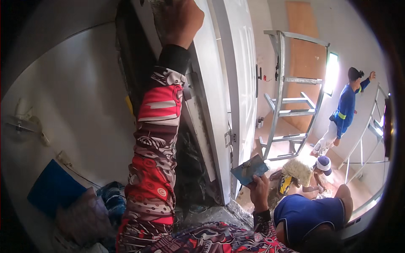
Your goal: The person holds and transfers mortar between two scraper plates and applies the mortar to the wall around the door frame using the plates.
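Note:
My left hand (pixel 182 24) is raised against the upper part of a white door frame (pixel 205 101), its patterned red and dark sleeve stretched up from below. Its fingers look curled, but shadow and the picture's top edge hide what they hold. Lower and to the right, my right hand (pixel 258 190) grips a flat, square blue-grey plate (pixel 249 169) by its near edge. Pale smears mark the plate's upper face. Beside the frame, a white panelled door (pixel 241 80) stands ajar, with a hinge (pixel 228 138) between the two.
A metal scaffold frame (pixel 276 107) stands beyond the door. One person in blue (pixel 345 109) reaches toward the wall; another crouches on the floor (pixel 297 170). A person in a dark blue top (pixel 310 215) is close on my right. A blue panel (pixel 55 187) and bundled sheeting lie left.

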